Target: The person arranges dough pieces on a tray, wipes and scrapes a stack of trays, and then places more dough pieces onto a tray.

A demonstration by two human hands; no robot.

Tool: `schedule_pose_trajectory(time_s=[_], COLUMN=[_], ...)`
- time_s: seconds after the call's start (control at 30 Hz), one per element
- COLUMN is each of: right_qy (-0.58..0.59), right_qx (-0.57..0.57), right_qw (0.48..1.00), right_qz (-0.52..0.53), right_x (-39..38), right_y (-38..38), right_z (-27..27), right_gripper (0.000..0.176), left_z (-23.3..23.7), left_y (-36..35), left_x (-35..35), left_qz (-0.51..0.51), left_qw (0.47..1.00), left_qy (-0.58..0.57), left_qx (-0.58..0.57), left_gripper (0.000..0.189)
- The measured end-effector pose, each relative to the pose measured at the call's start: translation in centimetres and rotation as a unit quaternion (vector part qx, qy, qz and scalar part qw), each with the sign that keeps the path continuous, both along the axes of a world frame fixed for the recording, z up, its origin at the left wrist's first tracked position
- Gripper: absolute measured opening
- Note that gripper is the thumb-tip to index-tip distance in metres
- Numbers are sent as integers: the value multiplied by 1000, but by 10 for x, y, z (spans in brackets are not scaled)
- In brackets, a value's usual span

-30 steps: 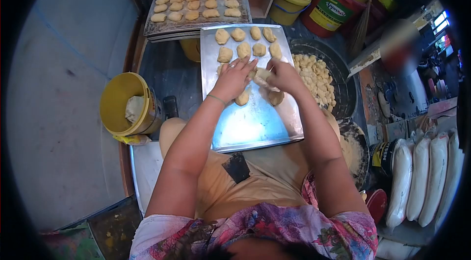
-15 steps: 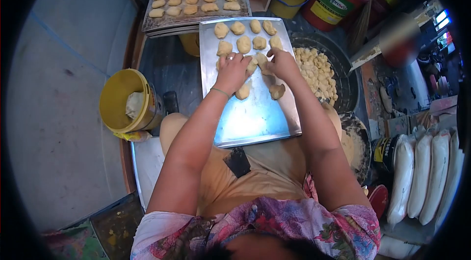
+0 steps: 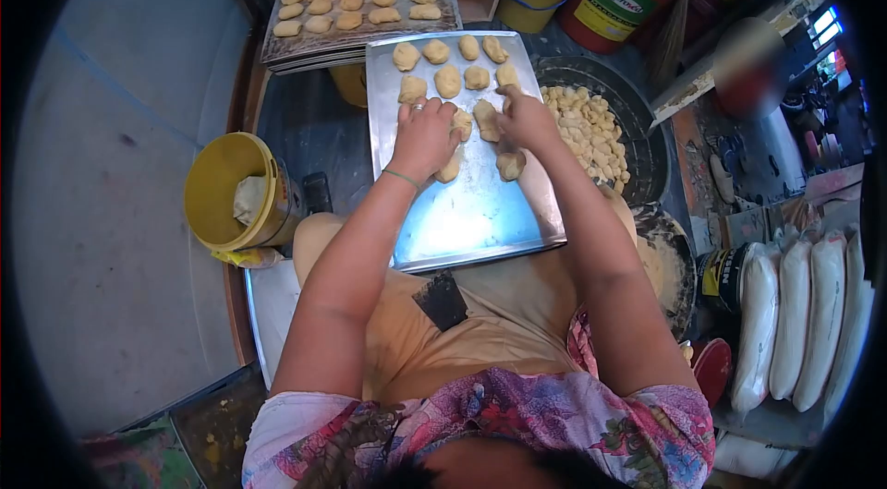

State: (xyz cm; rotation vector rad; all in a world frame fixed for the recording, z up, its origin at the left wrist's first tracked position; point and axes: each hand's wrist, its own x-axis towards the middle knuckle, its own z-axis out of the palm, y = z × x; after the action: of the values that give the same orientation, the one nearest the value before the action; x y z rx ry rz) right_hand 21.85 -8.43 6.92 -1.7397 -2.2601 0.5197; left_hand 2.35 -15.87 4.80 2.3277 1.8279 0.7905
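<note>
A shiny metal tray (image 3: 462, 221) rests across the person's lap, bearing several pale yellow pieces of dough in rows. My left hand (image 3: 425, 140) is over the tray's left side, its fingers curved round a dough piece (image 3: 463, 125) that is partly hidden. Just right of it lies a longer dough piece (image 3: 485, 120). Beside that piece is my right hand (image 3: 529, 122), index finger and thumb apart, with nothing visible between them. Below the hands sit two more pieces, a left dough lump (image 3: 448, 169) and a darker right dough lump (image 3: 509, 166).
Behind the tray, a baking tray (image 3: 270, 53) holds rows of shaped dough. A black basin (image 3: 654, 161) of small dough lumps stands right. At left is a yellow bucket (image 3: 199, 212); stacked buckets (image 3: 605, 4) stand at the back. Long white plastic-wrapped packs (image 3: 790, 323) are at right.
Both hands have drawn slightly apart. The longer dough piece now lies apart from my right fingers. The view has shifted a little, moving the trays left in the picture.
</note>
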Motion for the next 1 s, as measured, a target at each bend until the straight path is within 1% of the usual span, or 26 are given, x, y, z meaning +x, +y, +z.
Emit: schedule_pose_trajectory(time_s=[0.07, 0.1, 0.13, 0.17, 0.23, 0.27, 0.37, 0.4, 0.47, 0.5, 0.57, 0.6, 0.67, 0.7, 0.8, 0.83, 0.9, 1.0], right_qy=[35, 53, 32, 36, 43, 55, 90, 160, 250, 295, 278, 210, 184, 159, 145, 116, 78, 100], right_qx=[4, 5, -55, -61, -72, -108, -106, -89, -52, -33, -27, -18, 13, 18, 140, 143, 165, 136], right_qw=[999, 998, 997, 992, 971, 965, 958, 960, 955, 947, 952, 962, 967, 970, 971, 978, 976, 980], right_qz=[13, 19, 49, 107, 224, 234, 249, 210, 153, 123, 123, 171, 174, 186, 126, 100, 115, 104], right_x=[17, 24, 27, 34, 46, 45, 34, 26, 4, -7, -25, -28, -32, -31, -18, -12, -1, 3], right_y=[0, -2, -9, -15, -26, -29, -48, -55, -64, -68, -75, -78, -86, -84, -76, -66, -49, -36], right_z=[7, 12, 21, 14, -5, -11, 6, 4, 0, -2, -19, -28, -28, -20, -4, -6, -19, -34], right_gripper=[37, 37, 36, 35, 32, 29, 26, 24, 23, 23, 22, 23, 22, 22, 21, 21, 22, 23], left_z=[12, 10, 6, 4, 4, 6, 20, 19, 18, 17, 12, 4, -21, -17, -10, -13, -16, 0], left_y=[-4, -9, -17, -23, -32, -35, -41, -42, -40, -38, -31, -22, -5, -1, 0, 0, -1, -13], left_x=[-7, -10, -13, -16, -21, -23, -34, -39, -48, -47, -45, -45, -49, -49, -47, -45, -43, -29], left_qz=[-24, -55, -85, -116, -130, -137, -148, -130, -95, -53, 30, 52, 44, 42, 28, 30, 33, 59], left_qw=[994, 992, 990, 985, 975, 969, 944, 949, 952, 973, 991, 992, 994, 994, 988, 990, 994, 998], left_qy=[-43, -25, -7, 11, 16, 18, 20, -24, -104, -112, -127, -117, -97, -90, -107, -99, -79, -6], left_qx=[-98, -107, -116, -125, -179, -205, -295, -287, -270, -195, -41, -3, -37, -50, -106, -93, -67, 9], left_gripper=[36, 34, 33, 31, 32, 32, 31, 32, 35, 36, 38, 40, 41, 42, 44, 43, 41, 39])
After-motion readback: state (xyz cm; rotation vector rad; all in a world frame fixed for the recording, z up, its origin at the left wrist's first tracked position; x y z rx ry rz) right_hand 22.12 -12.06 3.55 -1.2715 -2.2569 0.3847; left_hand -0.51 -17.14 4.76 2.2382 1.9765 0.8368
